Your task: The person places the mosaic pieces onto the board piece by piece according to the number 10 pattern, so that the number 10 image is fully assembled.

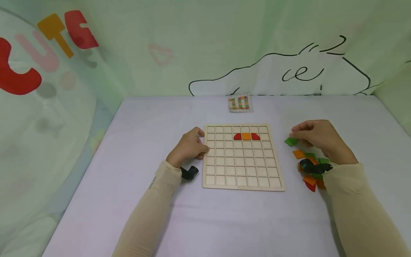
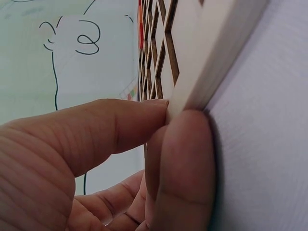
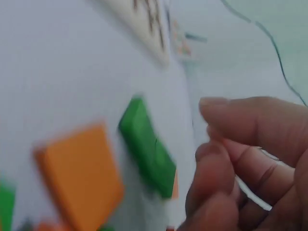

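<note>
A square wooden grid board lies on the table. My left hand pinches its left edge; in the left wrist view the thumb is at the rim's face, a fingertip against its side. One row of the board bears a red quarter-round tile, an orange square tile and another red tile. My right hand hovers at a green tile, fingers bent. In the right wrist view a gap shows between thumb and finger, with nothing in it, and the green tile sits apart from them.
Loose orange, green and red tiles lie in a heap below my right hand, partly hidden by the black wrist camera. A small card with a coloured grid pattern lies behind the board. A printed cloth hangs beyond the table.
</note>
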A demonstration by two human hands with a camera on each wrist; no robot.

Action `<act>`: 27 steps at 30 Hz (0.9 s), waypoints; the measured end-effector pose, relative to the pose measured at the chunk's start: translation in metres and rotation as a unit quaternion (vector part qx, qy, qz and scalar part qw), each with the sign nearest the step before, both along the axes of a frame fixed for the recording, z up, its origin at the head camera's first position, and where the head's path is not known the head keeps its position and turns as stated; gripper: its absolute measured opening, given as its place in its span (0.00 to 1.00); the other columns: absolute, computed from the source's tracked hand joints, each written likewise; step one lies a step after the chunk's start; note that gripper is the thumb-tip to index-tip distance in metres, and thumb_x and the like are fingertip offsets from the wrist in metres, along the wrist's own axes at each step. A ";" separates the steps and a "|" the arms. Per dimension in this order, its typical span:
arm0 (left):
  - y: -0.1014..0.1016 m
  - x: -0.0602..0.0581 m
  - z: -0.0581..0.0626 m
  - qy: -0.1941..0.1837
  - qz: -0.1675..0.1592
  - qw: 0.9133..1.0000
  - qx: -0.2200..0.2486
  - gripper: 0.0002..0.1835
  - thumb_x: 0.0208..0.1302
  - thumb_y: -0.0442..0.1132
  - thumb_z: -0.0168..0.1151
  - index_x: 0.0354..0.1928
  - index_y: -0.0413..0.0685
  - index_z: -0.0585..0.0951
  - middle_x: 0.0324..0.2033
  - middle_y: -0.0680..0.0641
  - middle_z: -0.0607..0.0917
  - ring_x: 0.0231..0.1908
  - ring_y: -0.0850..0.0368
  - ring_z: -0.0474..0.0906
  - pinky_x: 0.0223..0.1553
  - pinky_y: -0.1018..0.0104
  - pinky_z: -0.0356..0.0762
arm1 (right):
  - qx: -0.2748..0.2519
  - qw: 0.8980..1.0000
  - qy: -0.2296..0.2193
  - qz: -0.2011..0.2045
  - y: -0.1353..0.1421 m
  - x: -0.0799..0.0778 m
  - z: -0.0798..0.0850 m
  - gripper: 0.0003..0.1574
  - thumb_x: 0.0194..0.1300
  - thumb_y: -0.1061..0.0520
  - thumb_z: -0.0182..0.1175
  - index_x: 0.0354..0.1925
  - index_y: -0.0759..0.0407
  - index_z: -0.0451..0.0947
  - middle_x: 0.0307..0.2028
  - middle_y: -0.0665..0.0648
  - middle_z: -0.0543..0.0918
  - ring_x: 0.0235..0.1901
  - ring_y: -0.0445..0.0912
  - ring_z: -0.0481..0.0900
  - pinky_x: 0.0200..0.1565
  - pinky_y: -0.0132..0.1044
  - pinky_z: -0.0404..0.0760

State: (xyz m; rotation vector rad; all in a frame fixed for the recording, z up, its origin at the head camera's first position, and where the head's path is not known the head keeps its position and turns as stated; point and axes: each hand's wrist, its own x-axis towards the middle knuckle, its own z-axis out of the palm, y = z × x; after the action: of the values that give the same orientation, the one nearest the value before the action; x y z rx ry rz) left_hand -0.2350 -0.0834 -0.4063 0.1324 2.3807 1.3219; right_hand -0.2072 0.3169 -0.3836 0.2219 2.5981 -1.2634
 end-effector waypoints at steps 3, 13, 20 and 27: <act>-0.001 0.000 -0.001 -0.002 0.003 1.000 -0.003 0.29 0.64 0.29 0.70 0.65 0.38 0.70 0.37 0.41 0.79 0.26 0.56 0.83 0.28 0.67 0.88 | 0.012 1.000 -0.019 -0.001 0.008 0.005 -0.003 0.30 0.72 0.44 0.67 0.56 0.67 0.77 0.34 0.46 0.82 0.30 0.42 0.77 0.35 0.34 0.82; -0.003 -0.001 -0.001 -0.004 0.005 1.000 0.003 0.29 0.64 0.29 0.70 0.65 0.39 0.71 0.37 0.41 0.79 0.26 0.56 0.84 0.29 0.66 0.88 | 0.011 0.999 -0.036 -0.003 0.006 0.008 -0.008 0.37 0.71 0.42 0.66 0.63 0.66 0.69 0.33 0.49 0.83 0.32 0.43 0.79 0.34 0.36 0.82; -0.002 0.000 0.001 -0.001 0.003 1.000 0.001 0.29 0.64 0.29 0.70 0.64 0.39 0.71 0.36 0.42 0.79 0.26 0.56 0.83 0.28 0.66 0.88 | 0.006 0.998 -0.042 -0.037 0.006 0.007 -0.015 0.35 0.72 0.44 0.65 0.62 0.68 0.68 0.33 0.52 0.83 0.32 0.47 0.79 0.34 0.38 0.84; -0.001 0.000 0.000 -0.001 0.000 1.000 0.003 0.29 0.63 0.29 0.70 0.65 0.39 0.71 0.37 0.41 0.79 0.26 0.56 0.83 0.29 0.66 0.88 | 0.016 0.998 -0.035 -0.048 0.005 0.007 -0.016 0.28 0.70 0.51 0.64 0.56 0.70 0.71 0.34 0.55 0.81 0.33 0.48 0.79 0.34 0.37 0.85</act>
State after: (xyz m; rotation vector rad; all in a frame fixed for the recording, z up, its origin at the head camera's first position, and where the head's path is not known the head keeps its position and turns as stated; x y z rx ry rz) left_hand -0.2352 -0.0839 -0.4067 0.1319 2.3745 1.3295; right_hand -0.1997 0.3219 -0.3992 0.3938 2.5778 -1.2228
